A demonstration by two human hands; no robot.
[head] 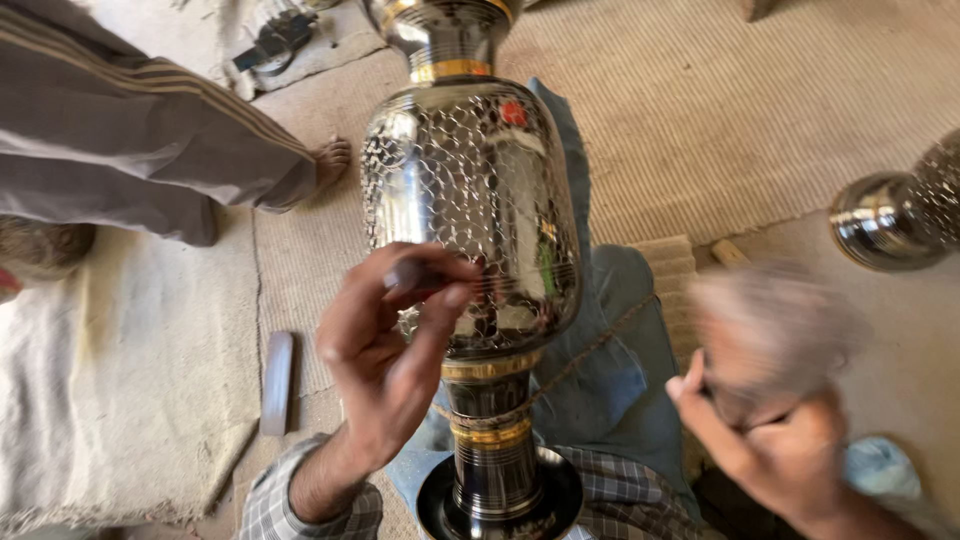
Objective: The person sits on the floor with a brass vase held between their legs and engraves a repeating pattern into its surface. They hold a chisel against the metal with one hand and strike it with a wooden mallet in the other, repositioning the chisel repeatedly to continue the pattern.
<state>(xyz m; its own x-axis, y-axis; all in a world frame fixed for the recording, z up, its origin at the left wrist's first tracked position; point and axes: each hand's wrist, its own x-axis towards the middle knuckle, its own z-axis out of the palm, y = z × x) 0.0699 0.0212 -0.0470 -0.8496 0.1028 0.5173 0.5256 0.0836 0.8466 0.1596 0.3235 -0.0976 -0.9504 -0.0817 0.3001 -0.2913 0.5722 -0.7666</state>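
A tall shiny metal vase [470,190] with an engraved scale pattern and gold bands lies across my lap, its foot toward me. My left hand [385,350] pinches a small dark tool [425,275] against the vase's belly. My right hand [770,440] is off to the right, gripping a blurred wooden mallet [775,335] raised beside the vase. A thin cord [580,355] runs around the vase's lower neck over blue cloth.
Another person's leg and bare foot [330,160] rest at the upper left on a woven mat [700,100]. A second shiny metal vessel [895,215] lies at the right. A flat metal file [277,382] lies on the floor at the left. A dark object [275,40] lies top left.
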